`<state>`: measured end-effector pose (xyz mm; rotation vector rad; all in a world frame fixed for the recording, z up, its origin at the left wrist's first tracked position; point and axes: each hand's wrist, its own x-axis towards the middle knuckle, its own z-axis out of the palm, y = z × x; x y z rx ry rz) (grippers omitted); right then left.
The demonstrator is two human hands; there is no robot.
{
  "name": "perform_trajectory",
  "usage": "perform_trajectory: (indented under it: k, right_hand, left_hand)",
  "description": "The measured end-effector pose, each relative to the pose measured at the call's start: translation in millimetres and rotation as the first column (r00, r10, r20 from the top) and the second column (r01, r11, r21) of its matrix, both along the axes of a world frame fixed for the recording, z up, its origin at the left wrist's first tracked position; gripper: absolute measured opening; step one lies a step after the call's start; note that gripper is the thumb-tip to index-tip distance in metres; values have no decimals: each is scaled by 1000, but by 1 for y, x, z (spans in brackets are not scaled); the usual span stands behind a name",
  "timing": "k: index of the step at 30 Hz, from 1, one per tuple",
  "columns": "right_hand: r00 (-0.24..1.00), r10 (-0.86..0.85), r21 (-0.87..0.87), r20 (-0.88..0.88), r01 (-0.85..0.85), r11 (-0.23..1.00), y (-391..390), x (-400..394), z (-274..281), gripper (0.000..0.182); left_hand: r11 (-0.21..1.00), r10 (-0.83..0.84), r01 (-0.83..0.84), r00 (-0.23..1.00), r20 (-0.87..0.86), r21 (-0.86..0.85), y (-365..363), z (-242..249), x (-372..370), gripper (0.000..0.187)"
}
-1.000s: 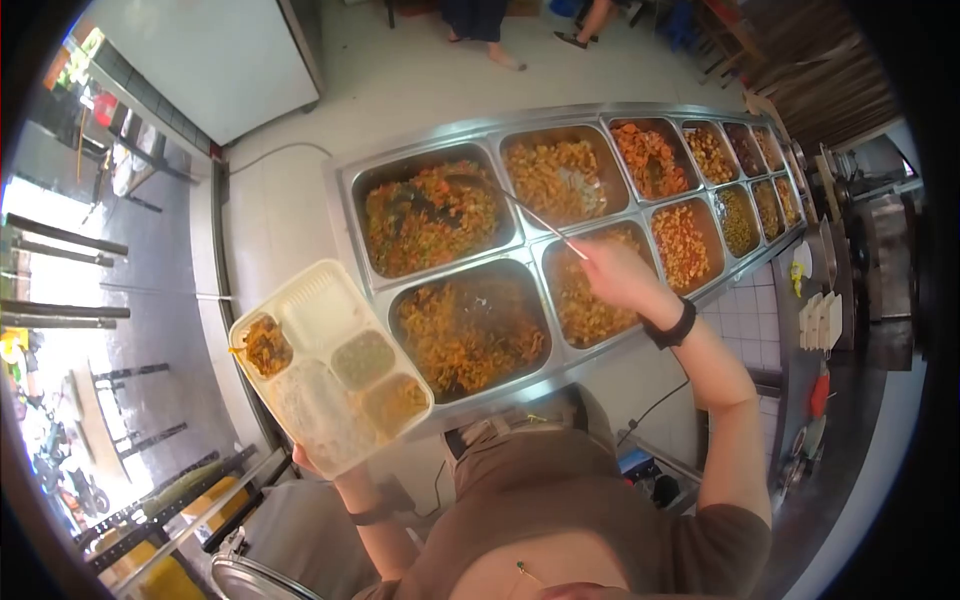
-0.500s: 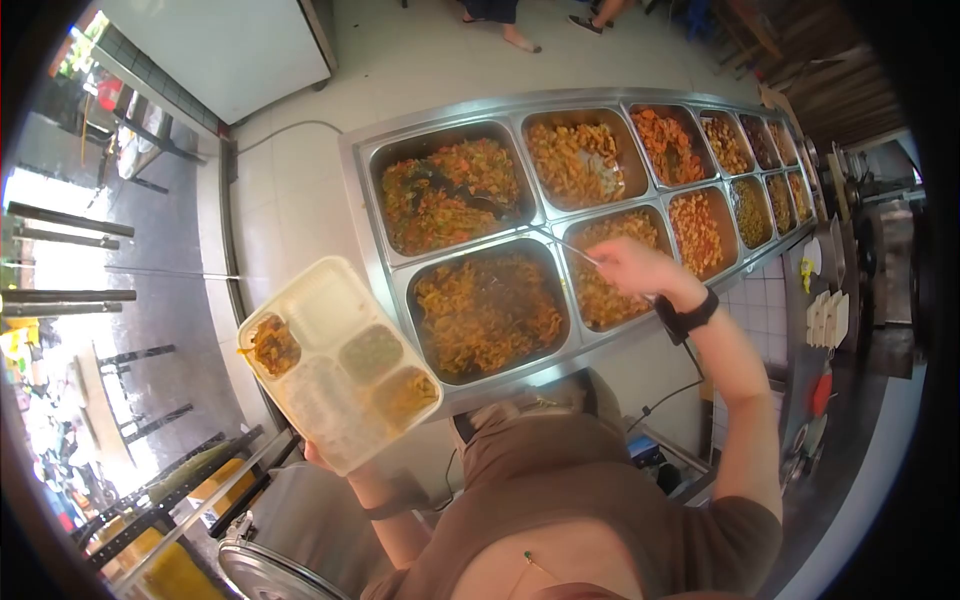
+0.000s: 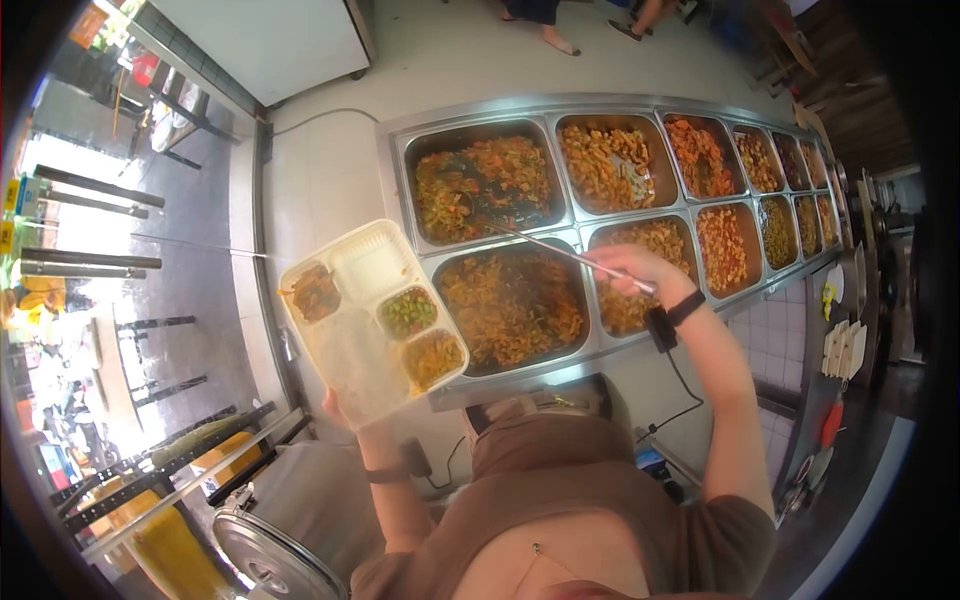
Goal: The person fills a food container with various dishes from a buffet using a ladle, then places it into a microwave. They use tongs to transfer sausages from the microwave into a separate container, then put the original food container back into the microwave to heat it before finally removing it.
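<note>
My left hand (image 3: 340,408) grips the lower edge of a cream compartment tray (image 3: 365,258); most of its fingers are hidden underneath. The tray is tilted beside the pans' near left corner. Its small sections hold brown food (image 3: 314,292), green chopped vegetables (image 3: 408,313) and yellowish shreds (image 3: 433,360). Another section is bare, and the large one looks pale and blurred. My right hand (image 3: 635,268) is closed around the long metal handle of a serving spoon (image 3: 560,250). The spoon's head is in the far left pan of mixed vegetables (image 3: 480,180), largely hidden by food.
Two rows of steel pans run off to the right, including shredded food (image 3: 510,305) and orange pieces (image 3: 700,155). A lidded steel pot (image 3: 270,565) stands at lower left. A white cabinet (image 3: 270,40) and other people's feet (image 3: 560,42) are beyond the pans.
My view has shifted, so the pans sit farther right. The tray has moved forward along the pans. My right hand has moved left relative to the pans, and more of the spoon's handle shows.
</note>
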<state>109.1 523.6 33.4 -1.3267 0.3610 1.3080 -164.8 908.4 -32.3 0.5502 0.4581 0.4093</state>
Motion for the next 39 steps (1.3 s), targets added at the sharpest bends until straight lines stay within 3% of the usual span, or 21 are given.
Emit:
perform_trajectory:
  k: [1, 8, 10, 14, 16, 17, 18, 20, 21, 23, 24, 26, 27, 29, 32, 34, 35, 37, 38, 39]
  right_hand:
    - [999, -51, 32, -12, 52, 998, -6, -5, 3, 36]
    - [989, -113, 65, 93, 107, 992, -38, -28, 58, 38]
    - [984, -78, 10, 158, 78, 997, -41, -37, 86, 37]
    - [977, -4, -18, 214, 8, 1000, -25, -60, 128, 37]
    - [925, 176, -152, 336, -131, 980, -6, -80, 139, 38]
    - [546, 429, -337, 720, -265, 903, -3, -92, 128, 40]
    - [257, 542, -494, 800, -232, 838, 7, -100, 135, 40]
    - [195, 686, -671, 701, -146, 727, 20, -114, 147, 38]
    - [198, 684, -668, 702, -148, 729, 18, -114, 143, 38]
    - [244, 427, -419, 871, -89, 904, 14, -110, 130, 38]
    - [247, 427, -419, 870, -90, 904, 12, -104, 124, 38]
    - [429, 423, -430, 798, -86, 899, 11, -88, 109, 37]
    - [462, 433, -454, 774, -72, 888, 13, -79, 97, 36]
    - [251, 506, -517, 825, -25, 855, 12, -63, 49, 34]
    - [282, 574, -593, 769, -22, 805, 20, -41, -11, 32]
    - [407, 472, -523, 782, 15, 852, 30, -33, -38, 31]
    - [409, 471, -521, 781, 12, 854, 36, -31, -41, 31]
    - [560, 410, -440, 720, -88, 894, 55, -33, -36, 33]
    - [569, 405, -436, 716, -88, 896, 63, -35, -33, 33]
    - [750, 297, -320, 591, -120, 940, 71, -35, -28, 34]
  left_hand:
    - [991, -4, 13, 998, 69, -134, -2, 2, 5, 65]
    - [997, -43, 41, 999, -30, -67, -3, -30, 41, 64]
    - [971, -124, 137, 989, 77, -197, -9, -28, 54, 65]
    - [960, -127, 138, 990, 61, -243, -21, -25, 68, 66]
    - [943, -177, 208, 975, 136, -261, -23, -24, 71, 65]
    - [942, -181, 211, 974, 135, -260, -25, -22, 73, 65]
    - [939, -189, 220, 972, 139, -264, -27, -19, 72, 65]
    - [937, -199, 229, 970, 136, -264, -28, -17, 69, 65]
    - [940, -179, 207, 976, 122, -272, -27, -20, 66, 66]
    - [942, -157, 182, 982, 110, -281, -25, -26, 57, 66]
    - [942, -152, 181, 981, 124, -282, -23, -29, 51, 67]
    - [939, -161, 195, 977, 139, -282, -18, -29, 45, 68]
    - [953, -136, 160, 985, 106, -257, -17, -27, 41, 68]
    - [964, -115, 130, 990, 75, -233, -12, -29, 31, 67]
    - [984, -75, 81, 996, 44, -158, 1, -39, 12, 67]
    - [989, -88, 94, 994, 57, -111, 6, -41, 2, 66]
    - [990, -86, 92, 995, 54, -109, 7, -41, -1, 66]
    - [998, -3, 1, 999, -37, -64, 7, -40, -10, 66]
    - [998, -8, 5, 999, -48, -60, 8, -41, -15, 66]
    - [999, -3, -1, 998, -70, -49, 7, -42, -16, 65]
